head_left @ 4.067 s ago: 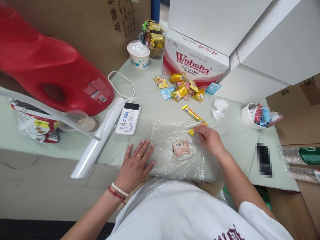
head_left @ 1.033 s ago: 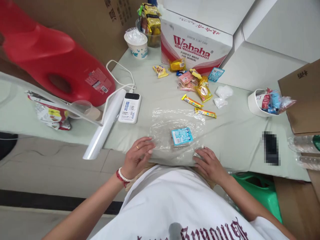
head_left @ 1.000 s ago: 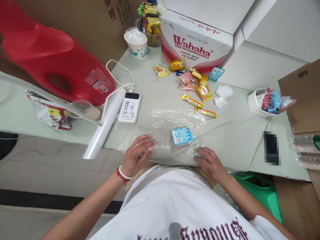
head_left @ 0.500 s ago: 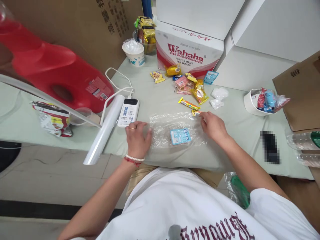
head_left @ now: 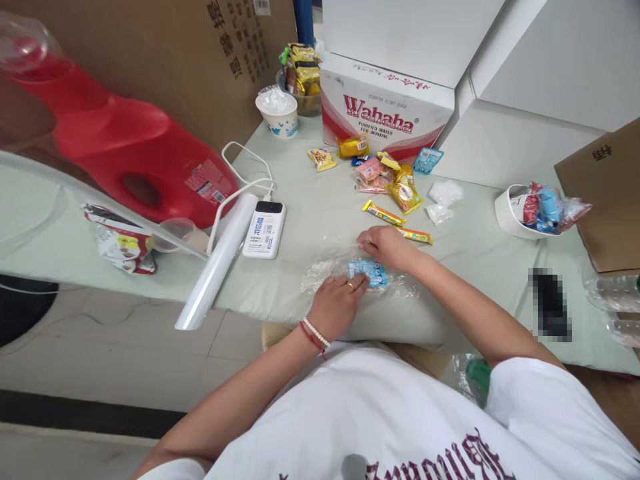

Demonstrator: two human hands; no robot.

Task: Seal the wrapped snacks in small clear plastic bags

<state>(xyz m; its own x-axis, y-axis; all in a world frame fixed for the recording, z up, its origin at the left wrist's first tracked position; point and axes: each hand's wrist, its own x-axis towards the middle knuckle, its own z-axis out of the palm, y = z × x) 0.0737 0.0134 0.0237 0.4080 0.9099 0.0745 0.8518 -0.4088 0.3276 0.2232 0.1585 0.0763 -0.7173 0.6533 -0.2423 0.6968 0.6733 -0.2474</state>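
A light-blue snack packet (head_left: pixel 369 272) lies under crinkled clear plastic film (head_left: pixel 317 272) close to the table's front edge. My left hand (head_left: pixel 337 303), with a ring on one finger, rests on the packet's near-left side, fingers laid out flat. Just beyond the packet, my right hand (head_left: pixel 387 245) has its fingertips pinched together at what looks like the film's far edge. Two slim yellow snack sticks, one nearer my right hand (head_left: pixel 415 235) and one farther left (head_left: pixel 383 213), lie past it.
Assorted wrapped snacks (head_left: pixel 375 172) lie before the Wahaha box (head_left: pixel 385 110). A power bank (head_left: pixel 265 230), a white roll (head_left: pixel 220 263) and a red jug (head_left: pixel 150 157) stand left. A white tub of packets (head_left: pixel 517 217) and a pixelated dark object (head_left: pixel 550 305) are right.
My left hand has moved right onto the blue packet. My right hand has left the near yellow stick and come left to the film, which now looks more bunched.
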